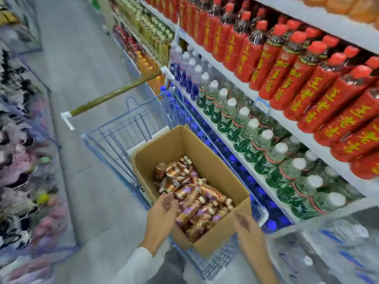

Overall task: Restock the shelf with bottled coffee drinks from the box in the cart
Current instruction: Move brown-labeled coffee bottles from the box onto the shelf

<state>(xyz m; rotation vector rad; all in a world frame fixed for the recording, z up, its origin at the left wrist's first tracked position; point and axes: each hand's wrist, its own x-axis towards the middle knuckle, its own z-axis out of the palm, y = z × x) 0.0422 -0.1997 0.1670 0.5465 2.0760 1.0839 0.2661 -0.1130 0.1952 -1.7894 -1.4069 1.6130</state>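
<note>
An open cardboard box (211,160) sits in a blue wire cart (114,138). Inside it lie several brown and purple bottled coffee drinks (196,197) with cream caps, piled on their sides. My left hand (162,214) hovers over the box's near left edge, fingers apart and empty, fingertips just above the bottles. My right hand (246,224) is at the box's near right corner, fingers loosely spread, holding nothing. The shelf (320,148) runs along the right side.
The shelf holds red-labelled bottles (307,78) on top, green-labelled clear bottles (266,148) below, and blue-capped bottles (235,160) lower down. A green cart handle (110,95) sticks out ahead. Racks of blurred goods (18,160) line the left of the aisle floor (82,68).
</note>
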